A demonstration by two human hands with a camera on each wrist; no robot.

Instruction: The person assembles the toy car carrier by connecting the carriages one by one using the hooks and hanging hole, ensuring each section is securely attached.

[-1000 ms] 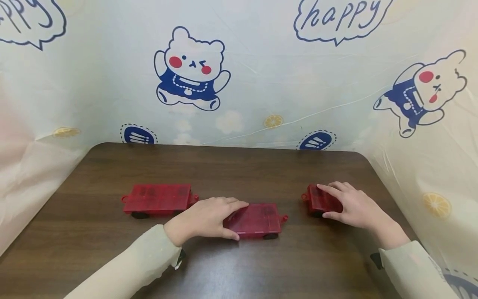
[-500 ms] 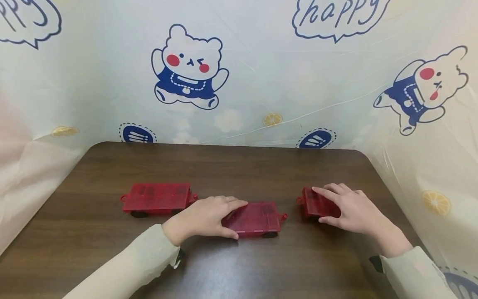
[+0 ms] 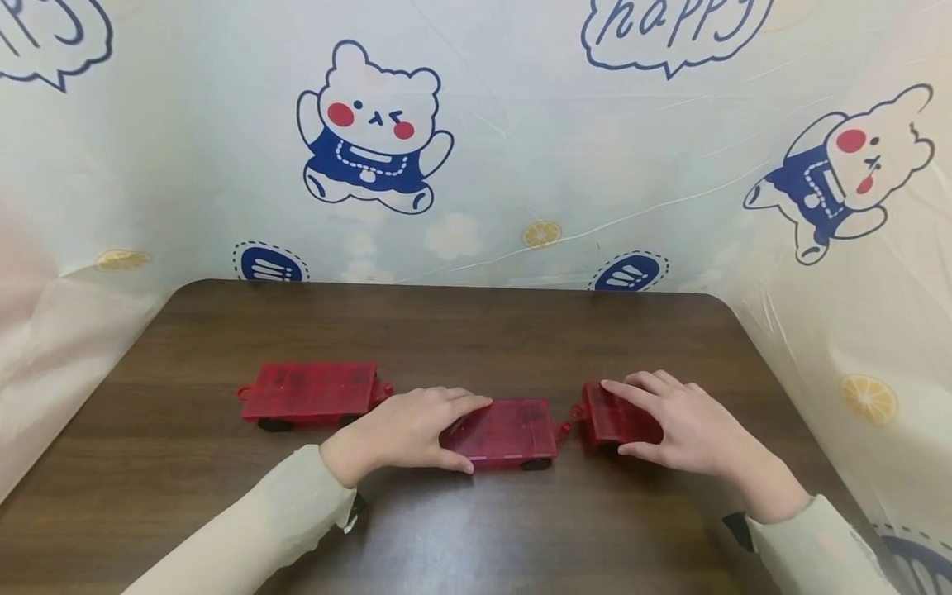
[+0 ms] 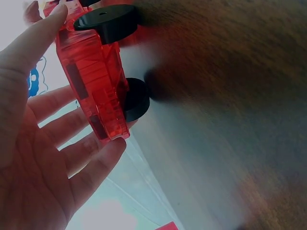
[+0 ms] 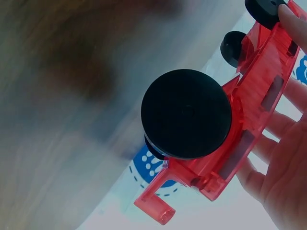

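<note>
Three red see-through toy wagons with black wheels stand on the table in the head view. My left hand (image 3: 405, 434) grips the middle wagon (image 3: 516, 430) by its long sides, thumb on the near side. In the left wrist view that wagon (image 4: 96, 81) shows its underside edge and wheels. The right-hand wagon (image 3: 604, 417) is held across its sides by my right hand (image 3: 692, 430), which hides its rear. Its loop is close to the middle wagon's hook (image 3: 565, 430); whether they touch is hard to tell. The right wrist view shows a large wheel (image 5: 187, 115) and a hook (image 5: 156, 208).
The third wagon (image 3: 311, 392) stands to the left, behind my left wrist, with nobody holding it. The brown table (image 3: 476, 330) has a far edge against a cloth wall (image 3: 506, 165) printed with bears. Similar cloth rises on both sides.
My right hand has slid its wagon left and a little nearer, narrowing the gap to the middle wagon. The left hand keeps its hold in place. The head view has tilted slightly.
</note>
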